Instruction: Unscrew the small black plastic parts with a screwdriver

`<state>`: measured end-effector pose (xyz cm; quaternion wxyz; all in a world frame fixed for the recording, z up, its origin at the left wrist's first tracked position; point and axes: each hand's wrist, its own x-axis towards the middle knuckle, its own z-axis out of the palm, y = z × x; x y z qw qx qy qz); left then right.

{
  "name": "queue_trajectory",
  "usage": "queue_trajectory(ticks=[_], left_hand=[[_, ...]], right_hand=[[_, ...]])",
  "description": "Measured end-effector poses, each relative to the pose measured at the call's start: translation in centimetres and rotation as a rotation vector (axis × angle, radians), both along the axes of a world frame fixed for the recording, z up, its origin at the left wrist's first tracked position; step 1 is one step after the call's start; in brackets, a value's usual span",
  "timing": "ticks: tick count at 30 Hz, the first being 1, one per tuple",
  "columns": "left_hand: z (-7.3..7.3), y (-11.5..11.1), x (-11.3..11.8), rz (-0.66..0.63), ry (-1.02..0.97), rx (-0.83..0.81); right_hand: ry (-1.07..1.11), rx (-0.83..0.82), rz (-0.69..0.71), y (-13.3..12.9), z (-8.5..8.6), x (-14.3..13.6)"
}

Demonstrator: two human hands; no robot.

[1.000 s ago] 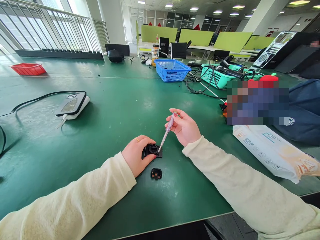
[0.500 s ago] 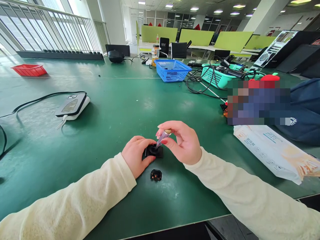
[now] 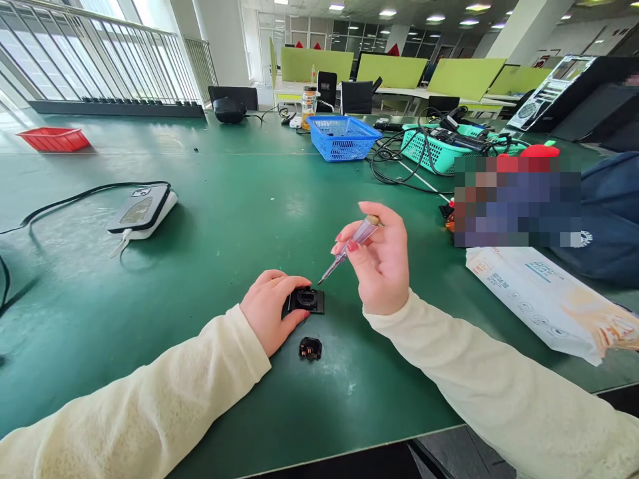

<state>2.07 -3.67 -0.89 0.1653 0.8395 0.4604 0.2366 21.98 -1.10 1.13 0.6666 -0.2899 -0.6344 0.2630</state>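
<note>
My left hand (image 3: 272, 309) grips a black rectangular part (image 3: 313, 301) with a round recess, held flat on the green table (image 3: 224, 219). Up and to the right of it, my right hand (image 3: 382, 259) holds a screwdriver (image 3: 355, 241) with a clear purplish handle between thumb and fingers. Its thin tip points down to the left, just above the part's upper right edge and apart from the recess. Nearer to me lies a small black piece (image 3: 310, 348) with copper-coloured contacts, touched by neither hand.
A phone (image 3: 142, 205) rests on a white block with a cable at left. Farther back are a red tray (image 3: 54, 139), a blue basket (image 3: 343, 138) and a teal basket (image 3: 434, 152) with cables. A white packet (image 3: 544, 299) lies at right, beside dark cloth (image 3: 612, 219).
My right hand has lifted up and to the right, drawing the screwdriver out of the recess of the black part. My left hand has stayed on the part.
</note>
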Motion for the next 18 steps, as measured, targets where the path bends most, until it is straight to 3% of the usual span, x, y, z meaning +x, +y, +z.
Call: queue_trajectory(ticks=[6,14,18], left_hand=[[0.11,-0.01,0.08,-0.004,0.019,-0.003],[0.00,0.09,0.01,-0.007,0.023,0.002],[-0.05,0.13,-0.04,-0.012,0.028,0.011]], right_hand=[[-0.111,-0.004,0.112,0.37,-0.49,-0.17],[-0.088,0.057,0.055,-0.06,-0.13,-0.13],[-0.196,0.055,0.069,-0.15,-0.13,-0.29]])
